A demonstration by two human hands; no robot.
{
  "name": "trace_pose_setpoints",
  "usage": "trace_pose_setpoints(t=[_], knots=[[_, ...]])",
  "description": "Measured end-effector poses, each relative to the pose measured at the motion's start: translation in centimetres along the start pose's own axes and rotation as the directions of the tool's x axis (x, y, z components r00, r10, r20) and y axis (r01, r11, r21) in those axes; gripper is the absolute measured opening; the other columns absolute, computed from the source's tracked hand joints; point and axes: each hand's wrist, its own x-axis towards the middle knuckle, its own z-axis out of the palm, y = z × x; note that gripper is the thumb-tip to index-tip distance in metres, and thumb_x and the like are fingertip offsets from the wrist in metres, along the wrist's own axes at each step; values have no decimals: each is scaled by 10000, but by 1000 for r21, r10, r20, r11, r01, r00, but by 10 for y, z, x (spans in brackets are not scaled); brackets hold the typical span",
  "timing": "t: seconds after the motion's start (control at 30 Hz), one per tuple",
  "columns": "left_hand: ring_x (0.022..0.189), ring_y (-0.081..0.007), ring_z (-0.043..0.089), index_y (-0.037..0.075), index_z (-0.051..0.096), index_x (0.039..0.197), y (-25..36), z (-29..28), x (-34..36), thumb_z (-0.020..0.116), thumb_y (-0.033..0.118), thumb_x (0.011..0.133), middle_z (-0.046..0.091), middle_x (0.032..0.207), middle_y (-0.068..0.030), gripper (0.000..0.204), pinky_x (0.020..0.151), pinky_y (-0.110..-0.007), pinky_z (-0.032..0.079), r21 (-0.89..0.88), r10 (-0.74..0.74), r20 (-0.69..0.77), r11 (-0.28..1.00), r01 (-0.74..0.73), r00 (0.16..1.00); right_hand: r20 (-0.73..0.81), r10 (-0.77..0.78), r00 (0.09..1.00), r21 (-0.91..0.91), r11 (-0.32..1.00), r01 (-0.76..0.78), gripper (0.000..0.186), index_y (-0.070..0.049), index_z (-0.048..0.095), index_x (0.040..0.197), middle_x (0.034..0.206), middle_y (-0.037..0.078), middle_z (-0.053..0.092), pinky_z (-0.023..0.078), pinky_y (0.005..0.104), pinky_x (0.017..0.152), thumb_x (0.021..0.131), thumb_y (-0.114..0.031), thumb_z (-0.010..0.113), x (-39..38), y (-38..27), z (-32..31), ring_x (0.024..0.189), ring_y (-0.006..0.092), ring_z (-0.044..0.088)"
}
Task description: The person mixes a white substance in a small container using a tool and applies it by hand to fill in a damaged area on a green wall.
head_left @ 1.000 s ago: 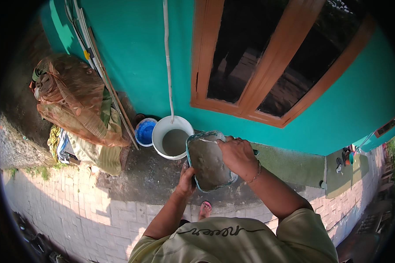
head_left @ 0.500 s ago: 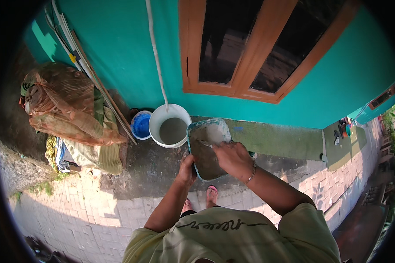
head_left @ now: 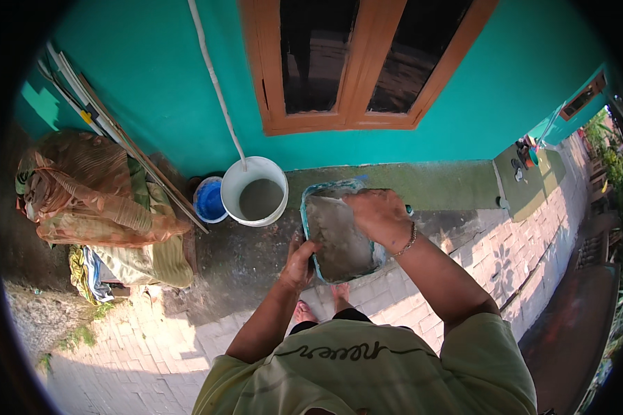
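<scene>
My left hand (head_left: 298,259) grips the left side of a teal rectangular tray (head_left: 309,263) holding wet grey mixture (head_left: 340,252). My right hand (head_left: 381,214) is closed over the tray's upper right part on a pale, flat scraper-like tool (head_left: 339,200), mostly hidden by my fingers. Just beyond the tray to the left stands a white bucket (head_left: 262,220) with grey contents, a white pipe (head_left: 214,79) hanging down above it. A smaller blue-stained bucket (head_left: 209,200) sits beside that, partly behind it.
A teal wall (head_left: 484,76) carries a brown-framed window (head_left: 346,121). At left are heaped cloths (head_left: 97,194) and leaning poles (head_left: 138,152). Pink-grey paving (head_left: 166,339) runs below a concrete strip (head_left: 429,180). Footwear (head_left: 517,167) and plants lie far right.
The tray and both hands have risen in the picture. My right hand has worked down and back up across the tray. The view has shifted, bringing the wall and window higher and leftward.
</scene>
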Motion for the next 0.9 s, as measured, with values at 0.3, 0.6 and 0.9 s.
trace_pose_setpoints(t=[0.3,0.6,0.9], knots=[[936,-247,647,-61,539,1189,-39,6,8,587,119,798,647,1036,-138,433,859,-385,527,-12,-124,1,992,124,992,113,153,982,33,987,-158,243,-102,654,1017,779,100,683,524,391,656,805,-115,535,-72,-14,19,772,251,689],[1014,-259,622,-57,491,1246,-114,67,24,556,89,770,608,1129,-157,503,871,-392,522,64,-174,106,984,168,979,49,215,975,-112,972,-209,232,-129,676,1000,717,83,664,515,381,608,799,-126,558,-176,52,-10,694,252,678],[1006,-275,621,-64,485,1249,-212,153,39,547,100,778,611,1115,-165,502,885,-409,517,9,-87,125,996,86,988,55,319,946,-350,894,-281,125,-136,712,795,736,89,702,536,338,599,784,-152,588,-219,158,2,693,214,703]])
